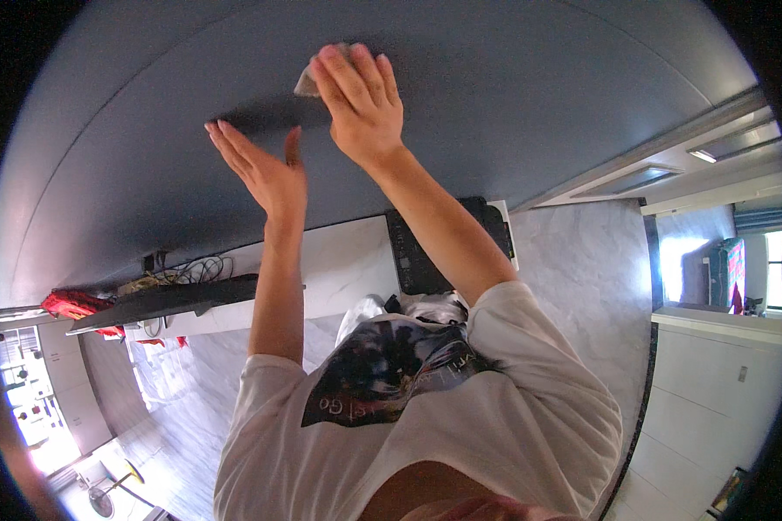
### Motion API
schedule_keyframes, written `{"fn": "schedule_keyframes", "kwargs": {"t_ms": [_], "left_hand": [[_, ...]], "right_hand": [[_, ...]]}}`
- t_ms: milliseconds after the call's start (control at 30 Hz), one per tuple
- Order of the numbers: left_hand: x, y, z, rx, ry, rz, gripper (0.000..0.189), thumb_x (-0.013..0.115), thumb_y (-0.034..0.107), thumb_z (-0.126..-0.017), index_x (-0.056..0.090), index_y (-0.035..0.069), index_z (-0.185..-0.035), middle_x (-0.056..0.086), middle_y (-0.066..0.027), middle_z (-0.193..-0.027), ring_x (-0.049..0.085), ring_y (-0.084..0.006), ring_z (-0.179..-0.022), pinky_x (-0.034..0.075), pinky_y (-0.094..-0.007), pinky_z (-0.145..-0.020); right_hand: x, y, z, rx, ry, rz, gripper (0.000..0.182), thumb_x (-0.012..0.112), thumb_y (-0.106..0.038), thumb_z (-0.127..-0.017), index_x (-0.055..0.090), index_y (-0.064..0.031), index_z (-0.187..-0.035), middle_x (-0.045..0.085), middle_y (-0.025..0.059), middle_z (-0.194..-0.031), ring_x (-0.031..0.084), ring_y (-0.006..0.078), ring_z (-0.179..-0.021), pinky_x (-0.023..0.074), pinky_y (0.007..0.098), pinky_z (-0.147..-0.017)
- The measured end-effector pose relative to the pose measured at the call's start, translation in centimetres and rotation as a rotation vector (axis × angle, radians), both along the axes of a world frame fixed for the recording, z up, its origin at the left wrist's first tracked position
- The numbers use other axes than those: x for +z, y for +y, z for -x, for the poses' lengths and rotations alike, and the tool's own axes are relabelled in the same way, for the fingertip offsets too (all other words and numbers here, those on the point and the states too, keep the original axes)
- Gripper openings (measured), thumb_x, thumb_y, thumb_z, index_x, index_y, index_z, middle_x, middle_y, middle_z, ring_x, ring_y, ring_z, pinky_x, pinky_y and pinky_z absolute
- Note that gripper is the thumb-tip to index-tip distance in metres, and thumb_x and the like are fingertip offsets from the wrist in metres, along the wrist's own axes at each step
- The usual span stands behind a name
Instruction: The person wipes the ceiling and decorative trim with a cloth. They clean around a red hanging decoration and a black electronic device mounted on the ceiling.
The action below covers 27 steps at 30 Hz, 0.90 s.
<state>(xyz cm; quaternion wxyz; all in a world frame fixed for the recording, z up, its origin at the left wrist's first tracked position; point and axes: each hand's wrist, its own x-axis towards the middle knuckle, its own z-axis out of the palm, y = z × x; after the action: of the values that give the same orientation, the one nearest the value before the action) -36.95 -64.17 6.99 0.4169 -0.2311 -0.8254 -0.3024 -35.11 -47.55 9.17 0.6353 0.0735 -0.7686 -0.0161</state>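
My right hand lies flat over a folded light-coloured cloth, pressing it to a dark grey wall panel. One corner of the cloth shows left of the fingers; the rest is mostly hidden beneath them. Lower and to the left, my left hand is raised beside the same panel, thumb spread from the fingers, with nothing in it. Its fingertips are close to the surface; whether they touch is unclear.
Below the panel runs a white marbled ledge. A black flat screen stands at its left, with loose cables behind and a red item beyond. Under my right arm sits a black device. A white door is at right.
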Motion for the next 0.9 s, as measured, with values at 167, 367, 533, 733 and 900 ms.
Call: {"fn": "schedule_keyframes", "kwargs": {"t_ms": [167,367,533,733,900], "left_hand": [[-0.4,4.4,-2.9,-0.099,0.076,-0.017,0.105,0.077,0.029,-0.087,0.004,-0.005,-0.155,0.003,-0.0322,-0.159,0.005,-0.0501,-0.148,0.018,-0.0581,-0.118],[0.4,12.1,-5.6,-0.225,0.062,0.016,0.105,0.077,0.032,-0.087,0.004,-0.002,-0.155,0.0,-0.0288,-0.161,0.003,-0.0474,-0.149,0.018,-0.0598,-0.117],[-0.8,18.8,-7.3,-0.274,0.1,0.068,0.102,0.074,0.03,-0.089,0.003,-0.006,-0.154,0.002,-0.0341,-0.158,0.004,-0.0527,-0.147,0.015,-0.0622,-0.117],[-3.7,24.1,-8.9,-0.256,0.111,0.116,0.108,0.074,0.033,-0.087,-0.001,-0.01,-0.153,0.003,-0.038,-0.156,0.004,-0.0563,-0.145,0.013,-0.0645,-0.117],[-4.0,26.1,-9.0,-0.111,0.103,0.185,0.113,0.073,0.044,-0.087,-0.001,-0.013,-0.151,-0.001,-0.0386,-0.156,0.004,-0.0568,-0.145,0.017,-0.0652,-0.116]], "right_hand": [[0.2,11.5,-3.9,-0.071,0.003,-0.003,0.062,0.06,-0.003,-0.084,0.049,-0.0084,-0.145,0.035,0.0129,-0.158,0.028,0.0337,-0.148,0.0197,0.0493,-0.12],[2.1,26.5,-10.2,-0.216,0.286,0.487,0.057,0.044,-0.005,-0.093,0.033,0.0054,-0.149,0.031,0.0265,-0.155,0.027,0.0447,-0.145,0.0205,0.054,-0.119],[1.8,25.0,-9.0,-0.253,0.305,0.451,0.051,0.037,-0.015,-0.104,0.032,0.0043,-0.15,0.03,0.0248,-0.157,0.022,0.0414,-0.148,0.0188,0.0528,-0.119],[0.5,18.4,-7.0,0.075,0.058,0.023,0.044,0.057,-0.02,-0.092,0.061,-0.0157,-0.136,0.043,0.0023,-0.155,0.034,0.0273,-0.146,0.023,0.048,-0.12],[0.8,25.4,-9.9,-0.003,0.063,-0.033,0.049,0.057,-0.015,-0.089,0.06,-0.0186,-0.137,0.044,0.0029,-0.154,0.033,0.0263,-0.147,0.0204,0.0453,-0.122]]}}
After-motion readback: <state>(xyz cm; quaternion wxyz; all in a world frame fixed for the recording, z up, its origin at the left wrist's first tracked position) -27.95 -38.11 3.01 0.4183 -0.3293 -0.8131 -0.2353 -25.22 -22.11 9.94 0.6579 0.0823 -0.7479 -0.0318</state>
